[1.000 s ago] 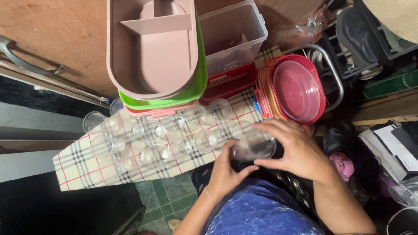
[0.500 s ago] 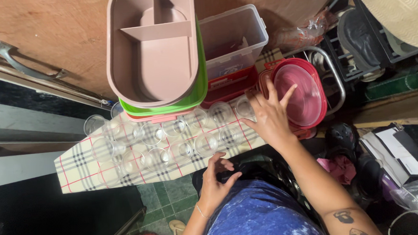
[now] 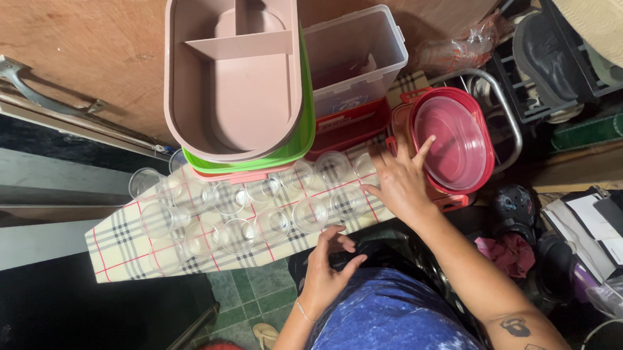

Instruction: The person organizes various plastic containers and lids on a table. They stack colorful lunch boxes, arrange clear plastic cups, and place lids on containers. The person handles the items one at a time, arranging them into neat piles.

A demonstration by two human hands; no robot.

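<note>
Head view: the right hand (image 3: 397, 185) is spread flat, fingers open, nothing gripped, laid over the right end of the clear cups (image 3: 257, 213) ranked on the plaid-covered worktop (image 3: 117, 260), just beside the red-lidded container (image 3: 455, 142). The left hand (image 3: 327, 266) is held loosely curled near the body, empty. The cups stand touching; a sideways nudge would likely topple several. The stacked pink tray (image 3: 235, 72) overhangs the far cups.
</note>
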